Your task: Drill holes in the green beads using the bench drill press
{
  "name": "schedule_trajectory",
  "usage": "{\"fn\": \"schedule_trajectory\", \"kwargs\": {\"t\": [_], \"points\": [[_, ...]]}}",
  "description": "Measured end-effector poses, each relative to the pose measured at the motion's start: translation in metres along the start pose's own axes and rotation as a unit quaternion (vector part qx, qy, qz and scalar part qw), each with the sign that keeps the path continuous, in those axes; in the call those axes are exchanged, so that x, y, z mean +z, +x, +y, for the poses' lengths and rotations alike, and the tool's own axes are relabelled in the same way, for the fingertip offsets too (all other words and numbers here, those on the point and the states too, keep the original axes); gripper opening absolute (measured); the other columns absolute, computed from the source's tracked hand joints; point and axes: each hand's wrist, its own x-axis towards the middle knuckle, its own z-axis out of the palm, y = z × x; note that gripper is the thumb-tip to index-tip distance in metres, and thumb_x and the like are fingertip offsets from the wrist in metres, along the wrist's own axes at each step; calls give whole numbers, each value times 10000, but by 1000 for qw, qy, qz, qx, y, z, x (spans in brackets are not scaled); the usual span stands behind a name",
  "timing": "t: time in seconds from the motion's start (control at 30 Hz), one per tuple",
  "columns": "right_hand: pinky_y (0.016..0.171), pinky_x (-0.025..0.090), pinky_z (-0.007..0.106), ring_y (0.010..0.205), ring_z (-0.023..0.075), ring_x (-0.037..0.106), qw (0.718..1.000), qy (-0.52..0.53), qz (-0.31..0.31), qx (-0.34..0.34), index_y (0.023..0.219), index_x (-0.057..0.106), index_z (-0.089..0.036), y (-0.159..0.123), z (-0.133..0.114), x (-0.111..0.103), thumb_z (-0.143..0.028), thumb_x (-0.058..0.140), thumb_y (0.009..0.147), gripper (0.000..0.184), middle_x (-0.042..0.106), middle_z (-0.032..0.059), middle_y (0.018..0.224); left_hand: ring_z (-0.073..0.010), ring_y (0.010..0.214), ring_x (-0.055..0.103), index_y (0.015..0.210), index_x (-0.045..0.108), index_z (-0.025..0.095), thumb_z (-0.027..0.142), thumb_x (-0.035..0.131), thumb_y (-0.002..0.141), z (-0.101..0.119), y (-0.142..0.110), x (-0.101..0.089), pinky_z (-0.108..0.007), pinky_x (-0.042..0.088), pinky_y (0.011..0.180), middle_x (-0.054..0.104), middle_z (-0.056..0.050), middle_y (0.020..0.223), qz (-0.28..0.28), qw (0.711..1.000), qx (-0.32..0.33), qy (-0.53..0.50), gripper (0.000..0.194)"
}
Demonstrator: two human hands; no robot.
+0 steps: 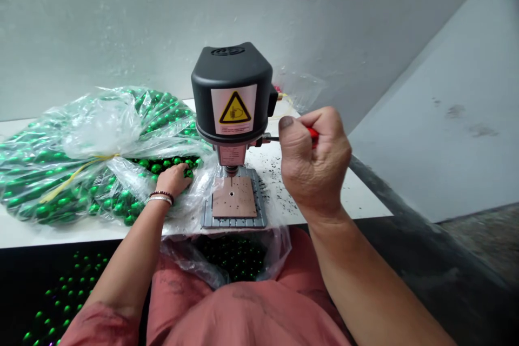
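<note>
A black bench drill press [232, 75] with a yellow warning sticker stands in front of me. My right hand [314, 159] is closed round the red handle [313, 135] of its side lever. Below the chuck lies a square brown block [233, 205] with a small hole in its top, on the slotted grey metal base [259, 221]. To the left, my left hand [173, 178] is in the torn opening of a clear plastic bag [101, 124], among shiny green balls [144, 163]. Its fingertips are partly hidden by the balls, so their grip is unclear.
Dark shavings [279, 175] are scattered on the white table [357, 194] right of the drill. Another clear bag [233, 254] with green balls hangs open at my lap. More green balls [67, 294] lie low on the left. A wall rises behind the table.
</note>
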Motion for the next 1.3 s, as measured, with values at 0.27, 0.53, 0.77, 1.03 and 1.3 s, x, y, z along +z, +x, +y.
{"fn": "schedule_trajectory", "kwargs": {"t": [0.27,0.53,0.77,1.03,1.3], "points": [[438,287,195,450,27,306,1000,6,2,-7,647,415,-195,-4,2,0,-346,501,810,238,346,-67,517,-160,716,624,1158,589,179,395,723,604,23,-55,-18,-263,488,632,655,-36,899,33,837,-53,-543,610],[460,303,209,470,33,308,1000,5,0,-9,648,406,-196,-5,3,0,-321,513,808,229,334,-62,541,-158,769,658,1145,591,171,201,784,555,63,-109,-1,-241,488,698,676,-25,814,-51,648,-89,-755,621],[469,303,200,487,35,312,1000,0,9,-12,651,403,-201,-7,4,1,-334,507,810,232,329,-59,550,-197,846,664,1181,580,219,242,739,587,72,-126,12,-236,497,644,669,-48,943,-119,575,-127,-799,615],[466,311,193,490,31,319,1000,2,10,-7,654,409,-195,-8,3,1,-330,508,805,226,349,-58,552,-212,1066,565,1077,668,214,305,743,627,70,-130,18,-321,419,956,655,-37,1090,15,820,-62,-569,466],[475,321,205,495,38,327,1000,0,9,-7,652,417,-199,-10,3,0,-339,516,804,229,357,-56,559,-178,847,656,1263,536,193,273,743,622,74,-131,26,-284,522,771,679,-48,962,-48,679,-131,-720,678]]}}
